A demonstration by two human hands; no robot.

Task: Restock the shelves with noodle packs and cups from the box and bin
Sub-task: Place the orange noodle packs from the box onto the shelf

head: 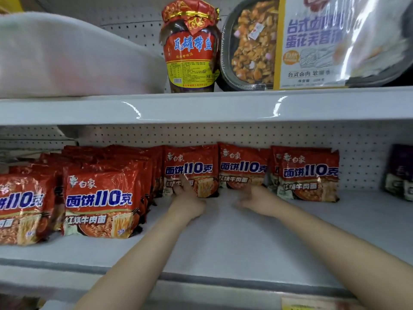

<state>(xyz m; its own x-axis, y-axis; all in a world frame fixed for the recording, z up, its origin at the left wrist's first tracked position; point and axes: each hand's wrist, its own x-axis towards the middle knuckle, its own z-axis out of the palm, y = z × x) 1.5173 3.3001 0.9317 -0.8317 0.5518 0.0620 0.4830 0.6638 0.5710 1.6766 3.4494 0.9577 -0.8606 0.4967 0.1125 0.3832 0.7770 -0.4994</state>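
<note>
White store shelf (223, 231), pegboard behind. Red noodle packs (98, 202) crowd 9 o'clock side; three stand at back, 12 to 2 o'clock. Your left hand (187, 198) — fingers straight, tips touching centre back pack (192, 168), holding nothing. Right hand (257, 200) blurred, empty, fingers seemingly relaxed, just short of next pack (243, 166). Hands apart, side by side. Step, by my read: straightening back row. Next — fetch more packs; box, bin out of view. Jar (190, 48) on shelf above.
</note>
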